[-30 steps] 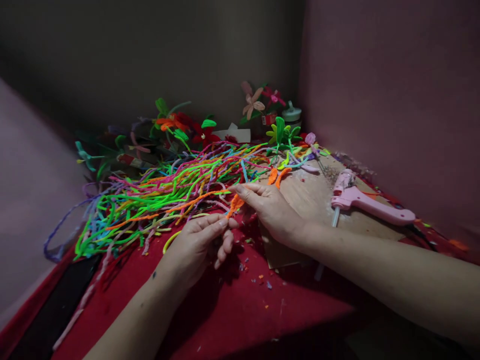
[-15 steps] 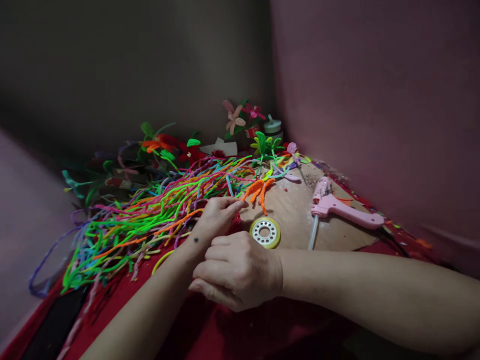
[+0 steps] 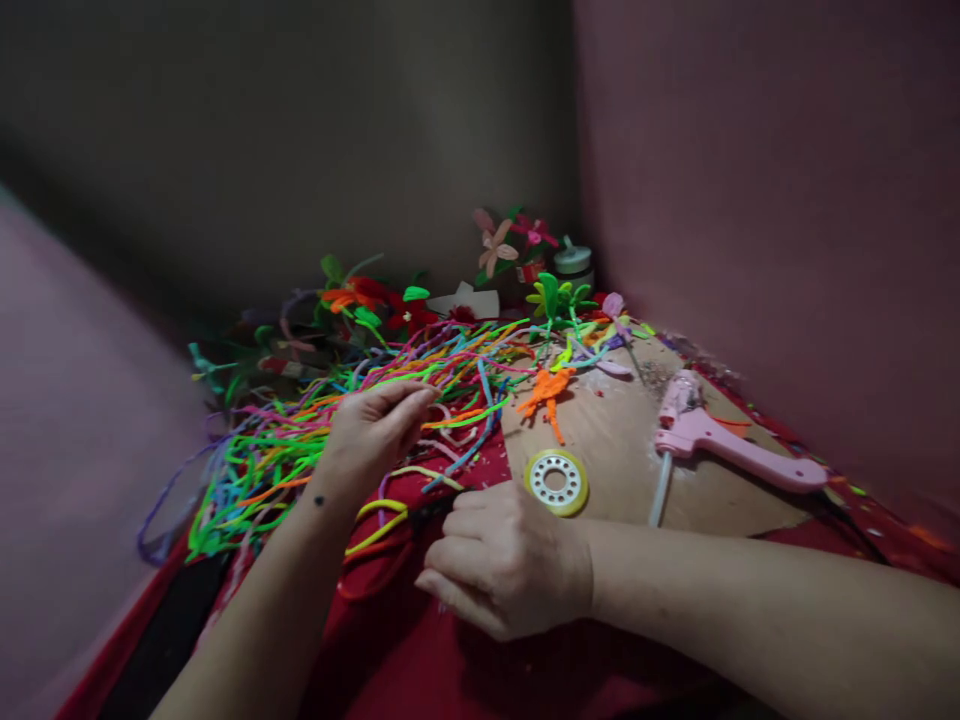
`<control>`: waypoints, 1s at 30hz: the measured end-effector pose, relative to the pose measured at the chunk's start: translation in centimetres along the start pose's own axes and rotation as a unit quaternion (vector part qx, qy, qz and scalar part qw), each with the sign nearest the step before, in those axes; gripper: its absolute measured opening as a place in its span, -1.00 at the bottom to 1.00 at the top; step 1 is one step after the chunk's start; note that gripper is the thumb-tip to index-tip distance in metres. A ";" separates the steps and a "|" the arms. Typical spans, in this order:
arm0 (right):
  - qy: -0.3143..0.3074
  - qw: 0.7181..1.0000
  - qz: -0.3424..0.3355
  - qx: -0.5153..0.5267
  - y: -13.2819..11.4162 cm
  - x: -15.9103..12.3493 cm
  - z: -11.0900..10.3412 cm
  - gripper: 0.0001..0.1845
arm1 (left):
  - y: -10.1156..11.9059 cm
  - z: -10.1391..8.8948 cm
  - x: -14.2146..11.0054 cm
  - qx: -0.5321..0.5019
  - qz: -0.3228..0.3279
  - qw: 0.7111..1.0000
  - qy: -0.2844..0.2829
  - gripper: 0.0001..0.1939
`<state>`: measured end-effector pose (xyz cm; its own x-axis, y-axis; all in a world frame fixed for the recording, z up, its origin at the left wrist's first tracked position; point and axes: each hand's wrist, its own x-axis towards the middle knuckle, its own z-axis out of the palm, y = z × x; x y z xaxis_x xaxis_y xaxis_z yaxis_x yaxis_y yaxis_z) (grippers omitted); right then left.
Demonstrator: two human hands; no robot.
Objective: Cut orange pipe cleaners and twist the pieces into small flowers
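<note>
My left hand (image 3: 373, 432) reaches into the pile of coloured pipe cleaners (image 3: 315, 420), its fingertips pinched together on a strand there. Nearer me, my right hand (image 3: 510, 560) rests on the red cloth (image 3: 390, 640) with its fingers curled in. A dark thing (image 3: 426, 512) shows just past its knuckles; I cannot make out what it is. An orange pipe-cleaner shape (image 3: 547, 392) lies on the brown board (image 3: 622, 450), apart from both hands. A yellow tape roll (image 3: 556, 482) lies just beyond my right hand.
A pink glue gun (image 3: 720, 440) lies on the board's right side, with a glue stick (image 3: 660, 490) beside it. Finished pipe-cleaner flowers (image 3: 502, 245) and a small lidded jar (image 3: 574, 262) stand at the back corner. Walls close in behind and on the right.
The orange shape went from my hands onto the board. My left hand moved left into the pile. My right hand drew back toward me and curled shut, uncovering the tape roll.
</note>
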<state>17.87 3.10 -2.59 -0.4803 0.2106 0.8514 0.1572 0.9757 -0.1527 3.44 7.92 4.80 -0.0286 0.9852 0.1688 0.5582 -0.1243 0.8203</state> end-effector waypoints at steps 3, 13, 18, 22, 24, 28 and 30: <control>-0.026 0.999 0.009 0.015 -0.5 0.0 -0.1 -0.67 | -1.9 -4.0 -0.4 0.045 0.024 0.993 0.107 -0.74; -0.101 0.993 0.040 0.051 -1.2 0.3 -0.1 -0.72 | -9.2 -8.2 2.3 0.261 0.094 0.945 0.174 -0.70; -0.122 0.991 0.038 0.048 -1.9 1.0 -0.6 -0.74 | -11.0 -7.0 3.2 0.360 0.169 0.915 0.074 -0.68; -0.125 0.989 0.060 0.054 -2.5 2.3 -1.8 -0.74 | -12.1 -5.4 2.0 0.415 0.193 0.889 0.035 -0.71; -0.124 0.988 0.075 0.053 -2.3 3.3 -2.1 -0.73 | -12.2 -4.9 1.3 0.436 0.200 0.877 0.031 -0.69; -0.120 0.983 0.133 0.028 0.0 5.7 -1.4 -0.69 | -11.5 -3.8 0.3 0.472 0.207 0.856 0.023 -0.64; -0.126 0.979 0.159 0.022 2.0 7.3 -0.2 -0.66 | -11.2 -3.3 -0.1 0.489 0.202 0.848 0.022 -0.63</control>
<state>14.90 6.56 3.42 -0.6108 0.5077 0.6076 0.2984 0.8584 -0.4172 -5.51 8.82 -2.62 0.3100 0.8775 0.3659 0.9502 -0.2728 -0.1508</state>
